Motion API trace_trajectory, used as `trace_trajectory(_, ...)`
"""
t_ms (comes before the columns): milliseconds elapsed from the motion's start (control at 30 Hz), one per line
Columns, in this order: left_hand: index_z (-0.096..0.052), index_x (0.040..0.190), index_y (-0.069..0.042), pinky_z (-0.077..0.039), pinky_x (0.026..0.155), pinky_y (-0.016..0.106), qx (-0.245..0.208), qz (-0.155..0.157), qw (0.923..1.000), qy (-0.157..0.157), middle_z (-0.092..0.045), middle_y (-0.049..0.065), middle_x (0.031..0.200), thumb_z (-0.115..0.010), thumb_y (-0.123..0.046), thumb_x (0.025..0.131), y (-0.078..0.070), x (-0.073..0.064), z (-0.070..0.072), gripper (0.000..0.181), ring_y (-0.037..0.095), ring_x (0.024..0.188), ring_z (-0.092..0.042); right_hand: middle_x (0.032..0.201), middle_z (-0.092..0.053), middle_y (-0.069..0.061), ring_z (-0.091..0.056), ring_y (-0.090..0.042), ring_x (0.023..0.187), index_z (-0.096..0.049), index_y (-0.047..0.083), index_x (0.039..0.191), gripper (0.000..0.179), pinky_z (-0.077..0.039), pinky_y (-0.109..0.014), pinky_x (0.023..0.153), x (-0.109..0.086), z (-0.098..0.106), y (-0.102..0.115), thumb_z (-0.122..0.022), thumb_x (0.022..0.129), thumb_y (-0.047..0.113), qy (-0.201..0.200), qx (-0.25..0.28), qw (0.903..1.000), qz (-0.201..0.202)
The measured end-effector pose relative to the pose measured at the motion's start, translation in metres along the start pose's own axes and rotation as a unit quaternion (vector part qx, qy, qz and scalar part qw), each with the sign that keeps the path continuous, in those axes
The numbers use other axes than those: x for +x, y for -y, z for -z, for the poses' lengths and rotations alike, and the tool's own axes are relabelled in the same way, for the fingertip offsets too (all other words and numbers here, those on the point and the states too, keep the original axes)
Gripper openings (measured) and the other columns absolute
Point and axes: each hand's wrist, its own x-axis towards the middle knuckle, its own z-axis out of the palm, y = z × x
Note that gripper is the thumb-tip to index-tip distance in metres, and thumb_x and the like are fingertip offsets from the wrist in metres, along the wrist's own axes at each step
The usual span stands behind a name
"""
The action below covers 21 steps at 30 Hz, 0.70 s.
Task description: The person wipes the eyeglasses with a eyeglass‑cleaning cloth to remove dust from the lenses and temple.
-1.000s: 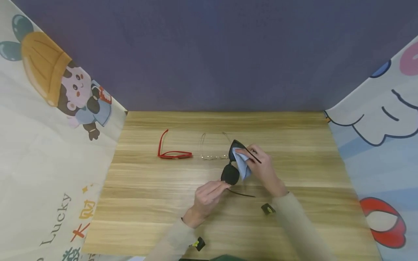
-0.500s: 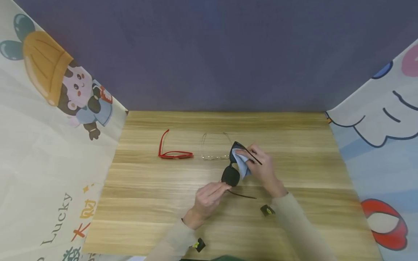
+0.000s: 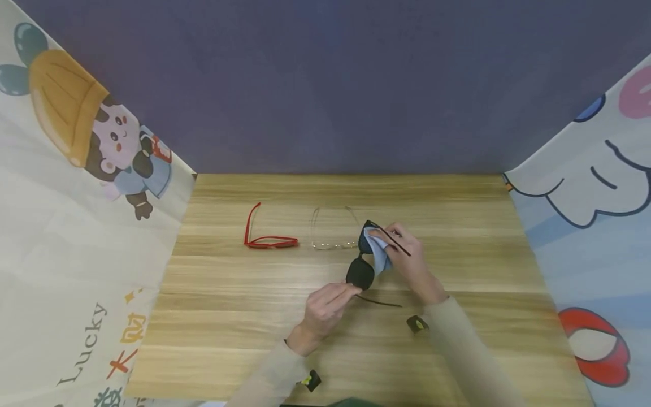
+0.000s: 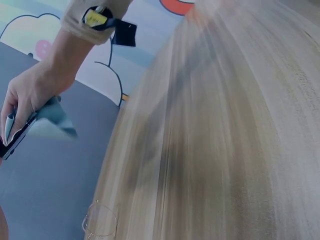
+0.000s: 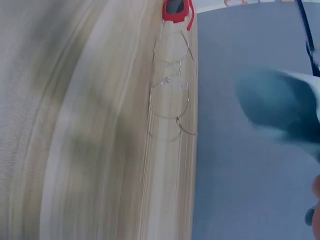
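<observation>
Black sunglasses (image 3: 360, 273) are held up over the table, tilted, with both temples unfolded. My left hand (image 3: 325, 308) pinches their frame at the lower lens. A light blue cloth (image 3: 378, 254) lies against the upper lens, and my right hand (image 3: 407, 254) pinches that lens through it. Part of the upper lens is hidden behind the cloth and fingers. In the left wrist view the right hand (image 4: 37, 95) grips the cloth (image 4: 52, 122) at the dark frame. The cloth (image 5: 280, 102) shows blurred in the right wrist view, with a bit of the right hand at the edge.
Thin wire-rimmed eyeglasses (image 3: 333, 246) rest on the wooden table (image 3: 229, 316), just behind the sunglasses. Red-framed glasses (image 3: 272, 242) lie to their left. A dark blue panel (image 3: 325, 90) rises behind the table; printed cloth walls stand at both sides.
Both hands keep their hold on the sunglasses and cloth. The cloth and right fingers shift slightly at the upper lens. The other glasses stay where they were.
</observation>
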Motion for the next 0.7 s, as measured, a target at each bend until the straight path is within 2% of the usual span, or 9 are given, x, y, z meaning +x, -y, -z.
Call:
trace_trajectory(67, -0.08, 0.093, -0.002, -0.062, 0.08, 0.023, -0.003, -0.001, 1.0, 0.0, -0.078, 0.009, 0.089, -0.064, -0.005, 0.101, -0.0002, -0.0004, 0.0003, 0.018, 0.018, 0.074, -0.075, 0.092, -0.064, -0.015, -0.058, -0.023, 0.066, -0.079, 0.001, 0.106, 0.04, -0.047, -0.032, 0.049, 0.0008, 0.0013, -0.0033, -0.061, 0.077, -0.021, -0.004, 0.012, 0.9997, -0.02)
trace_trajectory(200, -0.08, 0.093, -0.002, -0.062, 0.08, 0.024, -0.004, 0.0, 1.0, 0.002, -0.078, 0.01, 0.089, -0.063, -0.004, 0.101, 0.0001, -0.0016, 0.0012, 0.018, 0.018, 0.075, -0.075, 0.091, -0.065, -0.016, -0.06, -0.024, 0.066, -0.077, -0.003, 0.103, 0.029, -0.049, -0.033, 0.05, 0.0013, 0.003, -0.0071, -0.064, 0.081, -0.017, 0.002, 0.026, 0.9995, -0.018)
trace_trajectory(400, -0.079, 0.096, -0.002, -0.062, 0.079, 0.023, 0.003, 0.01, 0.9999, 0.003, -0.078, 0.009, 0.091, -0.063, -0.004, 0.101, 0.0021, -0.0026, 0.0018, 0.017, 0.018, 0.075, -0.075, 0.088, -0.062, -0.011, -0.058, -0.021, 0.071, -0.082, 0.01, 0.1, 0.048, -0.055, -0.031, 0.055, 0.0019, 0.0012, -0.0061, -0.069, 0.071, -0.025, 0.057, 0.013, 0.9983, 0.007)
trace_trajectory(467, -0.08, 0.096, -0.002, -0.062, 0.079, 0.023, 0.007, 0.012, 0.9999, 0.003, -0.079, 0.008, 0.091, -0.064, -0.006, 0.101, 0.0026, -0.0025, 0.0018, 0.017, 0.018, 0.076, -0.075, 0.087, -0.06, -0.009, -0.054, -0.018, 0.07, -0.083, 0.014, 0.1, 0.052, -0.053, -0.029, 0.055, 0.0023, 0.0014, -0.0048, -0.068, 0.071, -0.026, 0.072, 0.006, 0.9971, 0.023)
trace_trajectory(700, -0.08, 0.095, -0.002, -0.063, 0.078, 0.023, 0.015, 0.01, 0.9998, -0.007, -0.078, 0.008, 0.089, -0.066, -0.007, 0.1, 0.0032, -0.0021, 0.0008, 0.016, 0.018, 0.074, -0.074, 0.093, -0.06, -0.011, -0.057, -0.019, 0.073, -0.08, 0.017, 0.105, 0.058, -0.053, -0.032, 0.057, 0.0029, 0.0041, -0.0065, -0.065, 0.071, -0.028, 0.089, 0.044, 0.9932, 0.061)
